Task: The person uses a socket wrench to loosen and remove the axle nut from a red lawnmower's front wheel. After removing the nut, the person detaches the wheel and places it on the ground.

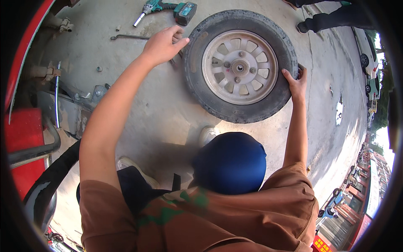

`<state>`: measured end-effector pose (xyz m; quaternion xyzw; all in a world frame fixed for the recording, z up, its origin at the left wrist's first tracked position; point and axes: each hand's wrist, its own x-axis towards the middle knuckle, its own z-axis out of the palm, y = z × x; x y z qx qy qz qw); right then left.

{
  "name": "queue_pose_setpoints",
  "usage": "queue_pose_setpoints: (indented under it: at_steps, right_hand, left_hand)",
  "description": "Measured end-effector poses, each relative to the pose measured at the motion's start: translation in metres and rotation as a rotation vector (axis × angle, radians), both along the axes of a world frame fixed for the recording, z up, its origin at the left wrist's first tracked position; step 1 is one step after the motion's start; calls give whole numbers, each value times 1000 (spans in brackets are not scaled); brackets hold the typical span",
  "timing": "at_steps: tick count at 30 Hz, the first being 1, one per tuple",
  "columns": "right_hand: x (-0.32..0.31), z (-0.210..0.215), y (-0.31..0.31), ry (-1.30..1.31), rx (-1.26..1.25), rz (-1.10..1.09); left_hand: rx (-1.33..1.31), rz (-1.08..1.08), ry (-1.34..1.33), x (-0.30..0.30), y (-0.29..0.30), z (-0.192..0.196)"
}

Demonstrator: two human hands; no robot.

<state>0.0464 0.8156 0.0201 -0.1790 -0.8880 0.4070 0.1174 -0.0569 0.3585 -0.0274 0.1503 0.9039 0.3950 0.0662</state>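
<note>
A car wheel (pixel 239 63), a black tyre on a dusty silver rim with bolts round its hub, stands or leans in front of me. My right hand (pixel 297 82) grips the tyre at its right edge, thumb on the near sidewall and fingers hooked behind the tread. Beside the tyre's upper left edge is my left hand (pixel 167 46), with bent fingers and the thumb stretched toward the rubber. I cannot tell whether that thumb touches it. A thin metal bar (pixel 128 37) lies on the floor just left of this hand, its right end hidden there.
A teal and black cordless impact wrench (pixel 170 9) lies beyond my left hand. Red bodywork (pixel 24 147) and metal vehicle parts (pixel 79 109) flank my left side. Another person's leg (pixel 336 21) is at the upper right. Parked vehicles (pixel 368 54) line the right edge.
</note>
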Motion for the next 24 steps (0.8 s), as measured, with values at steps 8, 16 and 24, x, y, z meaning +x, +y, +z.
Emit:
queue_pose_setpoints:
  at_steps: [8,16,24]
  right_hand:
    - [21,62,-89,272,131,358]
    - [3,85,-129,262,160,699]
    - [-25,118,-169,78,54,603]
  left_hand:
    - [-16,-167,318,-37,14,116]
    - [-154,-564,98,-3,10,162]
    - [-213,-364,-63,30,-2,199]
